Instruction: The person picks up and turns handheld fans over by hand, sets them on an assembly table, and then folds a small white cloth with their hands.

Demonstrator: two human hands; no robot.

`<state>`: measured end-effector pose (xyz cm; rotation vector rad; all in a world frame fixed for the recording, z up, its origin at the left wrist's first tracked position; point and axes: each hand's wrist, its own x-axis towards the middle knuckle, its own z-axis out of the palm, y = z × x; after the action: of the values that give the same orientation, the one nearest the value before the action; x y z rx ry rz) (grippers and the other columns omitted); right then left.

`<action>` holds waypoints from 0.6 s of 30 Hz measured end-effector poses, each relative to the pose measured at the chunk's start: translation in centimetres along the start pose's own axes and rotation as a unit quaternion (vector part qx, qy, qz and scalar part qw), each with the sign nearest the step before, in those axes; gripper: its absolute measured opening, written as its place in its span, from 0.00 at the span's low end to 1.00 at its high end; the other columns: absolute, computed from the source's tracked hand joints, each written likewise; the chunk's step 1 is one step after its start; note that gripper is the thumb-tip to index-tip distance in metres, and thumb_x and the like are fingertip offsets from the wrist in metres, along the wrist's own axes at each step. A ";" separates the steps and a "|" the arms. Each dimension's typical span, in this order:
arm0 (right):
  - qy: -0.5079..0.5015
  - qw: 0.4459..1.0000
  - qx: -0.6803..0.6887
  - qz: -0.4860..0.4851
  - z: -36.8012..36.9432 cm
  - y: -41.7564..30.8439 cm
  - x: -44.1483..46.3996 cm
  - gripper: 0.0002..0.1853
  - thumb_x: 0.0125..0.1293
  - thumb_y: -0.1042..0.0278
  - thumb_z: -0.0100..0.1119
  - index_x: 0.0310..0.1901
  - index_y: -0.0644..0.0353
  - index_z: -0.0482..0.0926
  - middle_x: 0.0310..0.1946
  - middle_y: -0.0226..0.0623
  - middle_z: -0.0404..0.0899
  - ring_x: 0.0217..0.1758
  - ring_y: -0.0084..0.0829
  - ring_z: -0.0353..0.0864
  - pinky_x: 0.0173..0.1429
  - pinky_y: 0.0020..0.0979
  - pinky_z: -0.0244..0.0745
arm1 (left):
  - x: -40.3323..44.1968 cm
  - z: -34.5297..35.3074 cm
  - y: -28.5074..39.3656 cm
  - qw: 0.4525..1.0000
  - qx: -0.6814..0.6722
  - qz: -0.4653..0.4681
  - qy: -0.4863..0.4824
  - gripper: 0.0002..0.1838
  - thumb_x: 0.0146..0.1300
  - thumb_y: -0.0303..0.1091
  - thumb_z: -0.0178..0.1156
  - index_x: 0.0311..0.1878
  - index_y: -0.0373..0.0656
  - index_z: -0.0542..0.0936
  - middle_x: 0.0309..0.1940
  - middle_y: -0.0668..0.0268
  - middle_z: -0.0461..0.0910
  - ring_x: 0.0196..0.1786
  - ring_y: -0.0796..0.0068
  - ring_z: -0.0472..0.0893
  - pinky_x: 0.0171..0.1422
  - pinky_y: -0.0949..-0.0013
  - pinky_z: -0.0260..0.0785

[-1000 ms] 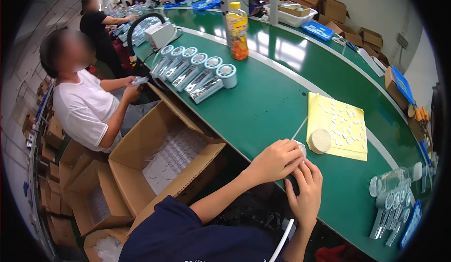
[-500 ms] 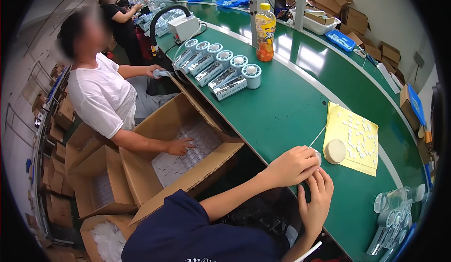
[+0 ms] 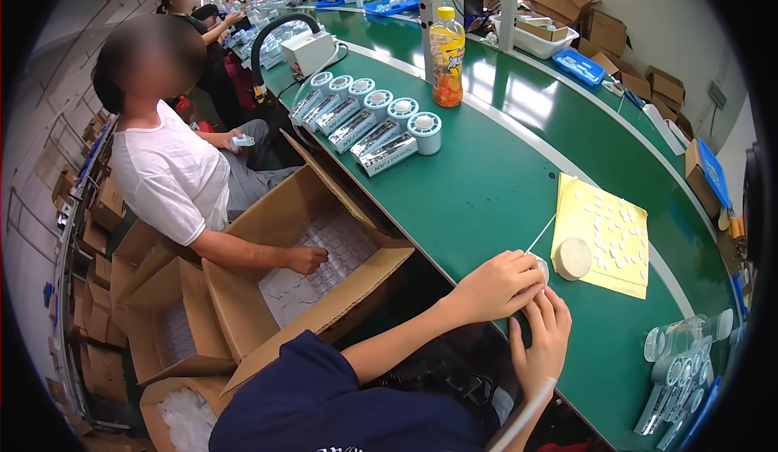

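My left hand (image 3: 496,284) is closed, its fingers curled round a small pale round piece (image 3: 542,270) that is mostly hidden. My right hand (image 3: 541,332) meets it from below, fingertips pressed at the same piece and thumb pointing up. From behind the left fingers a thin white stick (image 3: 542,234) slants up; whether it is gripped I cannot tell. Just beyond the hands, a thick beige disc (image 3: 574,258) rests on the edge of a yellow sheet (image 3: 628,278) dotted with several small white pieces.
Light blue handheld fans (image 3: 424,132) stand in a row at the bench's left, near a drink bottle (image 3: 447,59). More fans (image 3: 677,383) lie at lower right. A seated co-worker (image 3: 166,168) reaches into a cardboard box (image 3: 324,330) of clear plastic pieces.
My hands stay together on the round piece, almost unmoved. The view has shifted slightly. The co-worker's hand in the box has closed, and their other hand has drawn back with a light blue part.
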<state>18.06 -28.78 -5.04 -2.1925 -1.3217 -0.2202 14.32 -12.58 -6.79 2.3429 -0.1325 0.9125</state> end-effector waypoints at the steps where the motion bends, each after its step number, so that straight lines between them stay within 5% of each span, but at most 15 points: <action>1: 0.002 1.000 0.002 0.001 0.0 0.0 0.0 0.22 0.57 0.69 0.64 0.54 0.64 0.77 0.57 0.40 0.75 0.66 0.45 0.67 0.69 0.48 0.60 | 0.1 -0.1 0.1 1.000 -0.001 -0.001 0.001 0.05 0.64 0.32 0.59 0.35 0.40 0.77 0.34 0.62 0.75 0.37 0.62 0.74 0.45 0.63 0.68; 18: 0.011 1.000 0.004 0.001 0.0 0.0 0.1 0.22 0.57 0.69 0.65 0.54 0.64 0.77 0.56 0.39 0.76 0.65 0.44 0.68 0.69 0.49 0.61 | 0.1 -0.1 0.0 1.000 -0.006 -0.004 -0.014 0.05 0.64 0.32 0.59 0.34 0.40 0.78 0.33 0.63 0.75 0.36 0.62 0.74 0.44 0.63 0.68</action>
<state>18.10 -28.72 -5.00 -2.1784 -1.3056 -0.2367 14.35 -12.53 -6.67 2.3444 -0.1395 0.8719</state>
